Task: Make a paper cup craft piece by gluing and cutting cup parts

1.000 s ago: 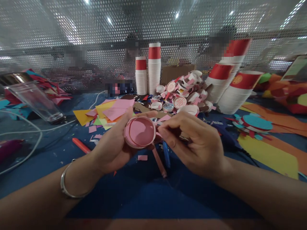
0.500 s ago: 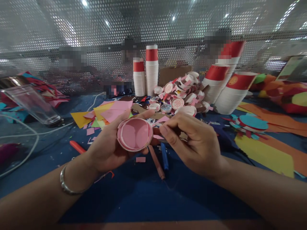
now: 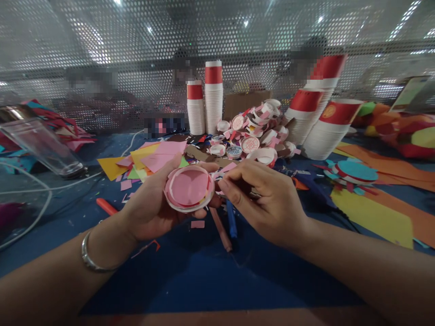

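A shallow round paper cup piece (image 3: 189, 186), its inside pink and its rim pale, lies in my left hand (image 3: 149, 206). My left fingers wrap under and behind it, with the thumb along its upper left side. A little yellow and red shows on its lower right rim. Just right of the rim is my right hand (image 3: 268, 203), thumb and fingers pinched together. Bits of pink and white paper show by those fingertips, but what the pinch holds is hidden. Below lie a brownish-pink marker (image 3: 220, 228) and a blue marker (image 3: 231, 219).
Stacked paper cups (image 3: 213, 99) stand behind, with more stacks (image 3: 331, 129) at right. Between them is a heap of decorated cup pieces (image 3: 261, 124). Coloured paper (image 3: 163, 156) lies left, yellow sheets (image 3: 370, 217) right. A clear bottle (image 3: 44, 145) leans beside a white cable (image 3: 50, 199).
The cup piece has tilted in my left hand, showing more of its near rim. My right hand has shifted slightly left, still pinched. The whole view has moved slightly.
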Demonstrator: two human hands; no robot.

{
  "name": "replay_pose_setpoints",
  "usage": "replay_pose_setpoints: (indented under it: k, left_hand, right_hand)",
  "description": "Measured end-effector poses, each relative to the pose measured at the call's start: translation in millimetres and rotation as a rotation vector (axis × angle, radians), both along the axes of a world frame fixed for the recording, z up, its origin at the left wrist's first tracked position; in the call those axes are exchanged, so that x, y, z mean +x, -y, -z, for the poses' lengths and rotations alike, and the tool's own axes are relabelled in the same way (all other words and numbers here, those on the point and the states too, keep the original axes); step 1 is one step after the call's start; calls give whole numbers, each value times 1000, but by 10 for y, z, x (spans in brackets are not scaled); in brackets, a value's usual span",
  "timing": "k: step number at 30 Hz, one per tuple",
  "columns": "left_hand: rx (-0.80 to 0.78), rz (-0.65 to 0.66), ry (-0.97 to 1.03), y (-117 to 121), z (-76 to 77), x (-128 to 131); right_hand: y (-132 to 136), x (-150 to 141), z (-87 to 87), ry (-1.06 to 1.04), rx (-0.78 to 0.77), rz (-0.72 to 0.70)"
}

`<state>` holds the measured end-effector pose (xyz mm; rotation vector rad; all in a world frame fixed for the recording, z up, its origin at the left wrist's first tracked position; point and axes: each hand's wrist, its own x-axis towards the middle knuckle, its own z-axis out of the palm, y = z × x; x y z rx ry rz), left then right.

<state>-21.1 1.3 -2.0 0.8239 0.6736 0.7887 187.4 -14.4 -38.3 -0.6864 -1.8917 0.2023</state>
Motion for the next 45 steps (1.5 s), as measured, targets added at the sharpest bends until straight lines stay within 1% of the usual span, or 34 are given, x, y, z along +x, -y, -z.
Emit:
replay_pose_setpoints:
  k: [3,5,9,13,16,20,23,26,31,34,38,41,45]
  left_hand:
    - [-18,-3,-30,-16,18,-9]
    - [-3,-13,-51,-26,41,-9]
    - [77,-55,-121,-25,95,4]
    - [167,-50,-174,5,146,9]
    - [205,-31,-209,34,158,17]
    - [194,-35,-254,62,148,43]
    - [197,-39,-247,72,154,57]
    - [201,-7,-239,86,163,65]
    - [138,40,-317,121,161,92]
    - [109,121,-329,136,158,101]
    - [79,231,-358,160,143,95]
    - [73,248,-403,177,136,93]
    - [67,261,-403,181,136,105]
  right_hand:
    - [9,-4,-11,-8,-10,-3]
    - [13,-11,-16,-20,-35,-4]
    - [11,-20,-19,-27,-126,-28]
    - [1,-21,-4,13,-184,-35]
    - [-4,-26,10,29,-196,-13]
    - [-9,-32,12,49,-187,11]
    - [-14,-30,6,60,-159,29]
    - [-18,-28,1,60,-135,46]
    - [-12,-36,7,104,-152,37]
    - [0,-36,13,159,-138,16]
    - [1,-27,27,221,-78,-9]
    - [-2,-24,41,249,-66,-15]
    - [4,-27,50,274,-72,-23]
